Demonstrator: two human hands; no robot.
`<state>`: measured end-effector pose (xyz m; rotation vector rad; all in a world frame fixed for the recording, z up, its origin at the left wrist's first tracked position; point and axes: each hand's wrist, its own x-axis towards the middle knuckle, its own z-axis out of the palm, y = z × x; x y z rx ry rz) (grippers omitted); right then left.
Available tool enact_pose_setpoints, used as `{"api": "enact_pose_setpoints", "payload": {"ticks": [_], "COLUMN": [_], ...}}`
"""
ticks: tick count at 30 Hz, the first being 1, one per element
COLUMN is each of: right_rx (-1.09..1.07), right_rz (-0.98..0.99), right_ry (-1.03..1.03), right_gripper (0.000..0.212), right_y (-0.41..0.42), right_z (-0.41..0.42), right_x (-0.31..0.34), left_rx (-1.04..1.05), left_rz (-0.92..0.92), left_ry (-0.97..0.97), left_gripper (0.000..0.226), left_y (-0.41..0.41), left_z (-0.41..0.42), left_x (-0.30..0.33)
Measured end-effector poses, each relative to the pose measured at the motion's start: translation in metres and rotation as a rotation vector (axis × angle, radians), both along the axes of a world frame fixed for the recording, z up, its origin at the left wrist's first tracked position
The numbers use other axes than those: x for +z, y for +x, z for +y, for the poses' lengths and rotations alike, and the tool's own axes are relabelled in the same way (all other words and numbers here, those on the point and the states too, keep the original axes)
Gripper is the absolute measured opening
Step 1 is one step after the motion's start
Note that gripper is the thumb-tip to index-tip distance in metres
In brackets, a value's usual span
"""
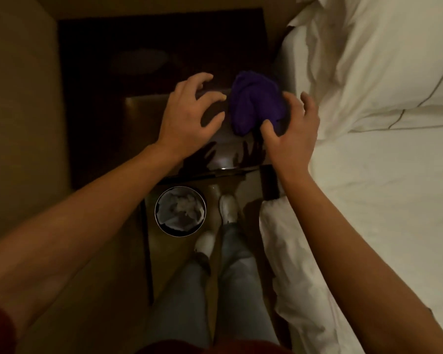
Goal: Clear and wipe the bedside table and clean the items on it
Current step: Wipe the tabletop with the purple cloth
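Note:
A bunched purple cloth (253,98) lies on the dark glossy bedside table (138,118), near its right front part. My right hand (292,134) rests at the cloth's right lower edge, thumb and fingers touching it, not closed around it. My left hand (189,116) hovers just left of the cloth with fingers spread and nothing in it. The hands' shadows fall on the table's shiny front edge.
A bed with white pillow (384,60) and white duvet (368,213) runs along the right, close against the table. A round bin (180,210) with crumpled paper stands on the floor below the table front. My legs and white shoes are beside it. A beige wall is at left.

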<state>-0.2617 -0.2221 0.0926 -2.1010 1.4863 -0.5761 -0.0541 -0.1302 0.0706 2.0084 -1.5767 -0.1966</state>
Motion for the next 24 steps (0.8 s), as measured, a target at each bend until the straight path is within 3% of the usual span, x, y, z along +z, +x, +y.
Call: {"api": "enact_pose_setpoints", "payload": {"ticks": [5, 11, 13, 16, 19, 22, 24], "right_rx": [0.06, 0.076, 0.1, 0.125, 0.079, 0.051, 0.101], "right_rz": [0.106, 0.264, 0.327, 0.378, 0.285, 0.049, -0.137], "right_ry": [0.125, 0.267, 0.332, 0.441, 0.502, 0.619, 0.766], "right_gripper": [0.073, 0.085, 0.089, 0.089, 0.068, 0.041, 0.029], "right_y": [0.036, 0.045, 0.047, 0.05, 0.054, 0.06, 0.066], "right_z": [-0.039, -0.081, -0.09, -0.099, -0.113, -0.125, -0.129], "right_x": [-0.026, -0.069, -0.082, -0.098, -0.103, -0.092, -0.08], "left_rx": [0.165, 0.254, 0.293, 0.469, 0.567, 0.564, 0.625], "left_rz": [0.054, 0.366, 0.424, 0.68, 0.826, 0.868, 0.996], "left_ry": [0.119, 0.296, 0.321, 0.337, 0.383, 0.42, 0.383], "left_gripper": [0.042, 0.056, 0.055, 0.046, 0.038, 0.04, 0.042], "left_y": [0.02, -0.002, -0.011, -0.019, -0.02, -0.013, -0.003], "left_z": [0.001, -0.036, -0.048, -0.063, -0.071, -0.076, -0.081], "left_x": [-0.028, -0.065, -0.073, -0.077, -0.076, -0.069, -0.063]}}
